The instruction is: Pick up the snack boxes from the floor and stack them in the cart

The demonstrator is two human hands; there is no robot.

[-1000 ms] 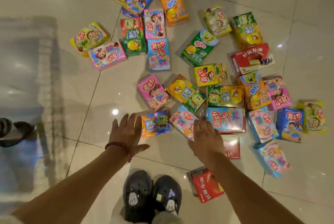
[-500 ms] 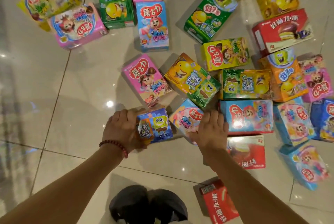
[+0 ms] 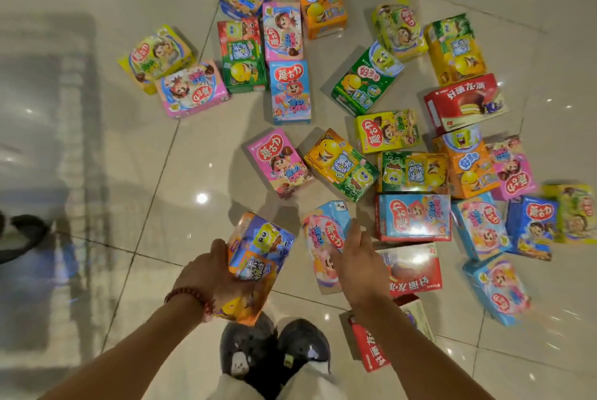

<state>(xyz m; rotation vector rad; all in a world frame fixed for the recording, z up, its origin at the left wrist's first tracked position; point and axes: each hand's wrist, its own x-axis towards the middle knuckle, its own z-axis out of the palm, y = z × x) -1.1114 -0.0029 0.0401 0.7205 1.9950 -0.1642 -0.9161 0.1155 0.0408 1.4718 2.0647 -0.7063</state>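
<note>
Several bright snack boxes lie scattered on the shiny tiled floor ahead of me. My left hand [image 3: 211, 273], with a bead bracelet at the wrist, grips a purple and orange box [image 3: 258, 257] lifted off the floor. My right hand [image 3: 357, 262] holds a light blue and pink box [image 3: 323, 238], also raised and tilted. A pink box [image 3: 277, 162] and an orange and green box [image 3: 340, 165] lie just beyond my hands. The cart is not in view.
My two dark shoes [image 3: 274, 354] stand on the floor [image 3: 181, 173] below my hands. Red pie boxes lie at my right, one [image 3: 412, 267] beside my right hand, another [image 3: 371, 348] by my right foot. A dark object [image 3: 19, 236] sits at the left edge.
Both hands reached down, each closed on a box, and now both boxes are lifted off the floor toward me. The camera has risen back up.
</note>
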